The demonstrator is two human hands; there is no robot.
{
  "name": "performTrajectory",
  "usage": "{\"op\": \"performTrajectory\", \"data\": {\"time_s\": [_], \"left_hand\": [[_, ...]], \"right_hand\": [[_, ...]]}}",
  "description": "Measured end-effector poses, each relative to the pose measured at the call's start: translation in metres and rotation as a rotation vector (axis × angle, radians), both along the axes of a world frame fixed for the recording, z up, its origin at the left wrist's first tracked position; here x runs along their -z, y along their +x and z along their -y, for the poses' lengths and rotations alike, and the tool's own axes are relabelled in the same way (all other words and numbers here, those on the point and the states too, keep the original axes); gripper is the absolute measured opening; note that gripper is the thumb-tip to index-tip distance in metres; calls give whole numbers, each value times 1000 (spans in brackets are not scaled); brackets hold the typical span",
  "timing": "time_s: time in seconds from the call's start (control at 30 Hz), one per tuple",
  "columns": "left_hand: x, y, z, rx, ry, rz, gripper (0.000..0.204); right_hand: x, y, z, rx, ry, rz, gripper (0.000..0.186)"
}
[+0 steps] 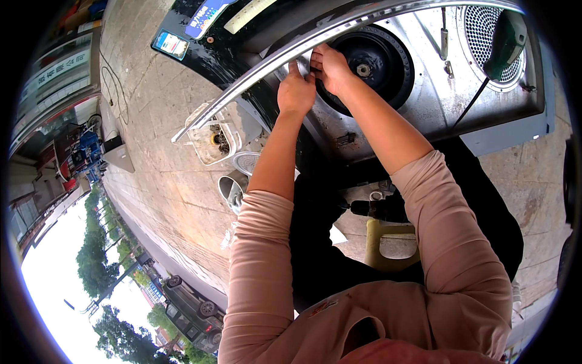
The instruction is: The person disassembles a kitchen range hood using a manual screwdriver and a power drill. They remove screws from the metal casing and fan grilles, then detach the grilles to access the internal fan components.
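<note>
Both of my hands reach into a large appliance's open metal housing [424, 115], close to a dark round recess [394, 76] with a nut-like centre. My left hand [297, 92] is at the housing's left inner side, index finger pointing upward and thumb bent toward the right hand. Just beside it my right hand [332, 65] has its fingers curled inward. A long curved silvery strip [242, 84] crosses above them and covers some fingertips. Whatever lies between my fingers is too small or hidden to name. A green-handled screwdriver [507, 45] stands tilted at the right.
The glossy black panel [200, 57] bears labels. A perforated round grille [479, 30] sits at the upper right. On the paving are a white tub [209, 156] with small parts, a metal can [230, 193] and a yellowish stool [377, 246]. A vehicle [194, 318] stands far left.
</note>
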State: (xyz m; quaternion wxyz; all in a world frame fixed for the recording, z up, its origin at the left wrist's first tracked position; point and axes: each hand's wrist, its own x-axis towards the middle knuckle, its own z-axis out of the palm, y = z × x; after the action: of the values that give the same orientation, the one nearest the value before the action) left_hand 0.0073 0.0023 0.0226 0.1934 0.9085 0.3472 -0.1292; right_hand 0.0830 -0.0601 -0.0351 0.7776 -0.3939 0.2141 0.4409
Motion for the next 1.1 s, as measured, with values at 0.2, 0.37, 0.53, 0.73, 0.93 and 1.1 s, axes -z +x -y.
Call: {"op": "performTrajectory", "data": {"time_s": [0.2,0.37,0.53,0.73,0.93,1.1], "left_hand": [[3,2,-3,11,-27,-9,66],[9,2,-11,-2,-83,74,76],[11,1,-4,-22,-68,128,70],[11,3,6,-28,-28,83,74],[10,5,6,-33,-35,55,79],[16,3,1,-40,-41,59,81]], "right_hand": [[-9,-2,5,-4,30,1,36],[-7,-4,6,22,89,19,44],[-4,-2,6,68,100,54,48],[-2,-1,5,61,118,81,45],[-4,-6,10,84,44,102,45],[-5,-6,14,70,-4,114,45]]}}
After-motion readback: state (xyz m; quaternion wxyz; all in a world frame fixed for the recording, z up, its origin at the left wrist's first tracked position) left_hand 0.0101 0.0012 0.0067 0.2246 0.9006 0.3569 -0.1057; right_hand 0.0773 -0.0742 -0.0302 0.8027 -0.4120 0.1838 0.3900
